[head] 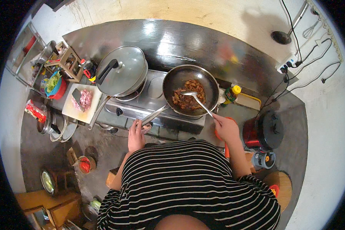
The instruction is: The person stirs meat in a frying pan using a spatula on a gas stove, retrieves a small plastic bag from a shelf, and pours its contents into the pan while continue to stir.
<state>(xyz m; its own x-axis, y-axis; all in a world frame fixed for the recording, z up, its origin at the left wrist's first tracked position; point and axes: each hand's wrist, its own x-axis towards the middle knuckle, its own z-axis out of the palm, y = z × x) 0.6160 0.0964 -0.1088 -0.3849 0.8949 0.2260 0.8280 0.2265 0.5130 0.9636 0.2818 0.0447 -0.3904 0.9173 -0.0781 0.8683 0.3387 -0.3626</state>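
My right hand is closed around the handle of a metal spatula, whose head rests among browned meat pieces in a dark frying pan. At the left, my left hand holds the end of the pan's metal handle. The pan sits on the right side of a stainless steel gas stove. On the stove's left side stands a second pan under a glass lid. A cleaver lies against raw chopped meat on a white cutting board, left of the stove.
A soy sauce bottle stands behind the board, near a red basin with leafy greens. Right of the pan is a yellow-capped bottle. A red and black rice cooker stands farther right, near a gas cylinder. Cords hang on the right wall.
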